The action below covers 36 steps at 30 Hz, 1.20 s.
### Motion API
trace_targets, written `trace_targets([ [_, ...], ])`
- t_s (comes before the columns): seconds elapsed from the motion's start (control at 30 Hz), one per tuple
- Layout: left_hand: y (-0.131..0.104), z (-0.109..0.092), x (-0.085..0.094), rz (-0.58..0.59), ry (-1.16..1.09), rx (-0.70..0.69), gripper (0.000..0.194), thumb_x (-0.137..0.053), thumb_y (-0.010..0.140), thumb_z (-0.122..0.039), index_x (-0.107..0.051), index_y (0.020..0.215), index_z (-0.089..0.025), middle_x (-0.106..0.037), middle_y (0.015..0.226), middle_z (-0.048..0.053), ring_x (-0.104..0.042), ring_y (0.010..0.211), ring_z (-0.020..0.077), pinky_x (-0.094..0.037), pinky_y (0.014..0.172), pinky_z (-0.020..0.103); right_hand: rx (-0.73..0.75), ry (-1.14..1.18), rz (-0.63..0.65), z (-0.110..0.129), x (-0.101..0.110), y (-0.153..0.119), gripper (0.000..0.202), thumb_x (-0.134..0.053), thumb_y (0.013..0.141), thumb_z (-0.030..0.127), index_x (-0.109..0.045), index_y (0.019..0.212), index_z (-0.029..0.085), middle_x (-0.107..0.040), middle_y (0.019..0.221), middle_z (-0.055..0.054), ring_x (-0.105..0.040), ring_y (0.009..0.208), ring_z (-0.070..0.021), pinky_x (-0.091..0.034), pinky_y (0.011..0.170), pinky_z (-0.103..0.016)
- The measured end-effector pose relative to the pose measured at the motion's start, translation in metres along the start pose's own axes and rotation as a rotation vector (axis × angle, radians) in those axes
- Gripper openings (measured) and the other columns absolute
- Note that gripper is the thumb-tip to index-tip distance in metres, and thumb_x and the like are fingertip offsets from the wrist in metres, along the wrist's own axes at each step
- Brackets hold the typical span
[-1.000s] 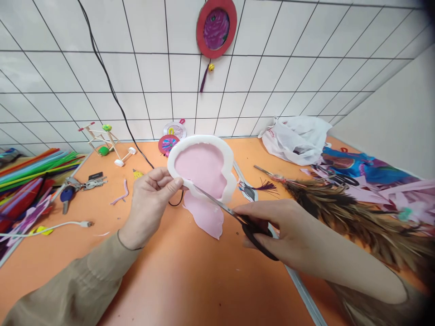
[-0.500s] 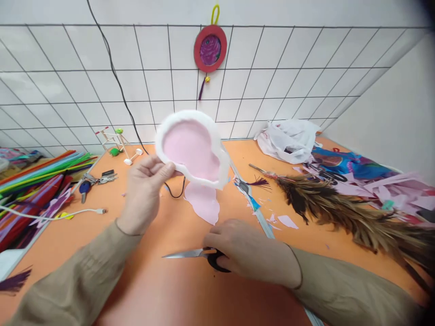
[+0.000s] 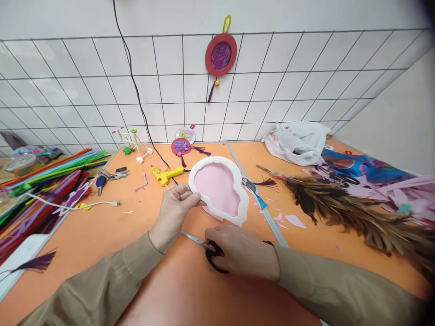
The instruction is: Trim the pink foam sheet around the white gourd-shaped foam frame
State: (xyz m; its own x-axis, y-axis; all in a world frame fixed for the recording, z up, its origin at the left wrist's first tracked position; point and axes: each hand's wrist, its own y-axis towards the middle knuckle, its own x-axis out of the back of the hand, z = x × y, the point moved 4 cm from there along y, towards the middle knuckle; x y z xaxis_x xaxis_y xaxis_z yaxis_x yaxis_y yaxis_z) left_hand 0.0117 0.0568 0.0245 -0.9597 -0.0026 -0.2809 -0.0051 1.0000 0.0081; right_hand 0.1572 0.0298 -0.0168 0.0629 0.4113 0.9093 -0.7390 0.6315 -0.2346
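Note:
My left hand point(image 3: 175, 215) pinches the lower left edge of a gourd-shaped piece point(image 3: 217, 188), which has a thick white foam border around a pink middle. A pink sheet point(image 3: 213, 213) shows partly from under that piece, the rest of it hidden. My right hand point(image 3: 243, 249) is wrapped round the black handles of a pair of scissors point(image 3: 193, 237). The blades point left, low over the orange tabletop, just below the white border and close to my left wrist.
A yellow hot glue gun point(image 3: 166, 175) lies behind my left hand. Pipe cleaners point(image 3: 61, 181), keys point(image 3: 102, 181) and a white cable point(image 3: 84, 203) are on the left. A feather duster point(image 3: 340, 203), pink scraps point(image 3: 295, 221) and a white plastic bag point(image 3: 299, 142) occupy the right side.
The gourd-shaped piece came down toward the table in my left hand, uncovering the glue gun and round ornaments behind. My right hand still grips the scissors. The view has shifted slightly.

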Motion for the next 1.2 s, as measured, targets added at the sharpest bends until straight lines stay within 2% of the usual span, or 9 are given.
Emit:
trace_targets([
  [0.17,0.010,0.012,0.003,-0.009,-0.040,0.052,0.025,-0.087,0.066,-0.031,-0.076,0.079,-0.013,-0.077,0.073,0.006,-0.070,0.066,0.0146,-0.059,0.075,0.028,-0.040,-0.029,-0.054,0.001,-0.002,0.002,0.015,-0.060,0.078,0.029,-0.063,0.090,0.019,-0.070,0.082,-0.004,-0.055,0.065,-0.0154,-0.021,0.053,-0.029],
  [0.33,0.013,0.012,0.002,0.004,-0.057,0.038,0.030,-0.090,0.061,-0.035,-0.077,0.078,-0.013,-0.076,0.070,0.004,-0.070,0.065,0.0145,-0.060,0.074,0.027,-0.068,-0.051,-0.063,0.004,-0.002,0.001,0.017,-0.059,0.083,0.033,-0.067,0.090,0.020,-0.068,0.084,-0.005,-0.050,0.062,-0.0136,-0.019,0.055,-0.029],
  [0.47,0.011,0.010,0.003,-0.004,-0.081,0.015,0.028,-0.091,0.061,-0.035,-0.076,0.073,-0.014,-0.076,0.068,0.003,-0.069,0.062,0.0127,-0.060,0.072,0.025,-0.038,-0.040,-0.061,0.005,-0.002,0.001,0.014,-0.062,0.083,0.030,-0.067,0.087,0.018,-0.067,0.091,-0.006,-0.048,0.064,-0.0133,-0.018,0.055,-0.029],
  [0.53,0.009,0.010,0.002,0.001,-0.085,0.005,0.030,-0.091,0.060,-0.034,-0.077,0.077,-0.014,-0.077,0.074,0.004,-0.071,0.066,0.0134,-0.061,0.073,0.025,-0.016,-0.016,-0.060,0.005,-0.002,0.001,0.012,-0.063,0.083,0.028,-0.067,0.085,0.017,-0.067,0.088,-0.005,-0.049,0.065,-0.0130,-0.020,0.055,-0.029],
  [0.67,0.005,0.011,-0.001,-0.023,-0.096,0.027,0.032,-0.093,0.057,-0.034,-0.077,0.075,-0.013,-0.076,0.070,0.003,-0.070,0.063,0.0124,-0.061,0.071,0.023,0.022,0.049,-0.061,0.006,0.000,0.002,0.009,-0.067,0.082,0.027,-0.068,0.086,0.019,-0.069,0.080,0.001,-0.052,0.066,-0.0117,-0.023,0.054,-0.027],
  [0.8,0.000,0.005,-0.008,-0.030,-0.131,-0.012,0.030,-0.094,0.054,-0.032,-0.076,0.070,-0.014,-0.075,0.067,0.001,-0.069,0.059,0.0107,-0.060,0.067,0.021,0.038,0.074,-0.081,0.008,0.003,0.000,0.012,-0.068,0.083,0.027,-0.071,0.091,0.019,-0.070,0.085,-0.001,-0.054,0.070,-0.0127,-0.023,0.054,-0.026],
  [0.97,-0.010,-0.003,-0.012,-0.062,-0.143,-0.073,0.029,-0.094,0.055,-0.030,-0.077,0.073,-0.015,-0.076,0.072,0.001,-0.070,0.062,0.0116,-0.061,0.069,0.022,0.063,0.060,-0.107,0.011,-0.001,0.000,0.007,-0.064,0.086,0.024,-0.069,0.086,0.020,-0.070,0.081,0.000,-0.055,0.070,-0.0130,-0.022,0.054,-0.027],
  [1.07,-0.014,0.004,-0.009,-0.094,-0.171,-0.057,0.032,-0.095,0.051,-0.030,-0.077,0.072,-0.014,-0.076,0.071,0.000,-0.070,0.061,0.0110,-0.060,0.068,0.022,0.083,0.020,-0.124,0.012,-0.005,0.000,0.009,-0.061,0.089,0.022,-0.069,0.089,0.020,-0.068,0.079,0.000,-0.053,0.068,-0.0127,-0.021,0.053,-0.028],
  [1.2,-0.013,0.018,-0.005,-0.110,-0.186,0.012,0.038,-0.097,0.046,-0.030,-0.076,0.071,-0.012,-0.074,0.068,0.000,-0.068,0.058,0.0105,-0.060,0.066,0.022,0.126,-0.055,-0.129,0.013,-0.005,0.001,0.017,-0.060,0.090,0.021,-0.071,0.103,0.021,-0.068,0.086,-0.002,-0.054,0.069,-0.0136,-0.018,0.053,-0.029],
])
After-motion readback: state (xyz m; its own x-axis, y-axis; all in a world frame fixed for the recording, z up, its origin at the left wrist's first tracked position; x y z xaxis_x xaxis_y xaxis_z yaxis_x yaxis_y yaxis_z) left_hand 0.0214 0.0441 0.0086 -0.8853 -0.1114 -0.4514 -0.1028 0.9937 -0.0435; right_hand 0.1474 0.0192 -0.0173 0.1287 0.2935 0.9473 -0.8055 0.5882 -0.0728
